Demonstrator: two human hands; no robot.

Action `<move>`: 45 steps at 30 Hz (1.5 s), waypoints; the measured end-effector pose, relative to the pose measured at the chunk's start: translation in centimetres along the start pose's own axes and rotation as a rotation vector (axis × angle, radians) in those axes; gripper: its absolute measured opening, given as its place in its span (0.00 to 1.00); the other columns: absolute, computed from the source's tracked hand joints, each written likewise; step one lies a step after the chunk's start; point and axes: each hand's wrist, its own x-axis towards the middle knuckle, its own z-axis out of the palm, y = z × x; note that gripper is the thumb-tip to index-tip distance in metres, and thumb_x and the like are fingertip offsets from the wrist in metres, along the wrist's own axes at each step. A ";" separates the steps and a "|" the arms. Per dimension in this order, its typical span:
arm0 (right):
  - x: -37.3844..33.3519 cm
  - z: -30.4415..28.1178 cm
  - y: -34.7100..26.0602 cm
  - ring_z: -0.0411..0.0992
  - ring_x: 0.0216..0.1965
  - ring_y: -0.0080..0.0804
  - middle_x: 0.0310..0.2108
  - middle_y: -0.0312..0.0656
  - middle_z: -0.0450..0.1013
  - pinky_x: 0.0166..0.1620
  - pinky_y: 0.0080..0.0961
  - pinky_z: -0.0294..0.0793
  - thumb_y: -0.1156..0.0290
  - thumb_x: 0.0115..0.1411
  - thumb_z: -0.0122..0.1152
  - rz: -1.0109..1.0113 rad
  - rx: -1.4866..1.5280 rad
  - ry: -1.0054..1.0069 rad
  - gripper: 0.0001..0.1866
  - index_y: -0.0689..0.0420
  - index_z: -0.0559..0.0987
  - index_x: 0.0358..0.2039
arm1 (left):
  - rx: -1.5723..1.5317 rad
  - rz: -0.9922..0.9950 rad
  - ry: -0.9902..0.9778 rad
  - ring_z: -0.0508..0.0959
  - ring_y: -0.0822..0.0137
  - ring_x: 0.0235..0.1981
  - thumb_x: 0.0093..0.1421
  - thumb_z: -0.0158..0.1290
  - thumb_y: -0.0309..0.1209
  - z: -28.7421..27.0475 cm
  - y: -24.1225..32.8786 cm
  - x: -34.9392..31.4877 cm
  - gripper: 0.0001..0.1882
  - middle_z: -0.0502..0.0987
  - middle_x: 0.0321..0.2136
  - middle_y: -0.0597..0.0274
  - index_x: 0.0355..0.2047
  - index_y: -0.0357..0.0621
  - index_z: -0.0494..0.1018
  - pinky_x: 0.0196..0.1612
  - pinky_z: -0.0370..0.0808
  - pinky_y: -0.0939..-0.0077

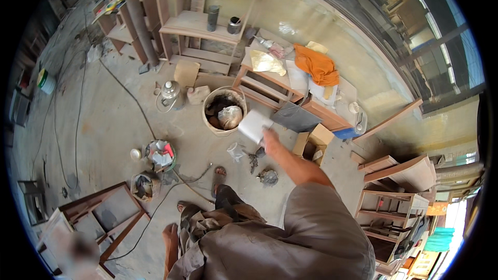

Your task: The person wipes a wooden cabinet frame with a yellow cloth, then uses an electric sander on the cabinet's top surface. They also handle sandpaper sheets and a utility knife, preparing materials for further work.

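My right arm reaches forward, and my right hand (268, 139) is closed on the near edge of a flat, white rectangular piece (253, 125); its exact kind is unclear. The piece is held beside the rim of a round, pale bin (206, 120). A tied plastic bag (230, 117) and dark waste lie in that bin. To the right of my right hand stands an open cardboard box (314, 143). At my left side, what appears to be my left hand (170, 234) hangs low next to my clothing; its fingers cannot be made out.
Wooden cabinets (282, 80) with an orange cloth (317, 65) stand along the wall. Cables (124, 95) cross the floor. Buckets (146, 185), a wooden frame (117, 208) and a metal canister (170, 93) stand to the left. Wooden furniture (386, 205) is stacked right.
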 end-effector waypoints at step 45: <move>7.4 -0.1 19.2 0.80 0.41 0.37 0.40 0.51 0.81 0.45 0.36 0.77 0.55 0.62 0.56 -0.155 -1.348 -1.099 0.20 0.60 0.83 0.41 | 0.142 -0.295 -0.219 0.79 0.47 0.33 0.66 0.45 0.45 1.6 -2.1 15.0 0.22 0.79 0.32 0.39 0.39 0.39 0.79 0.38 0.73 0.57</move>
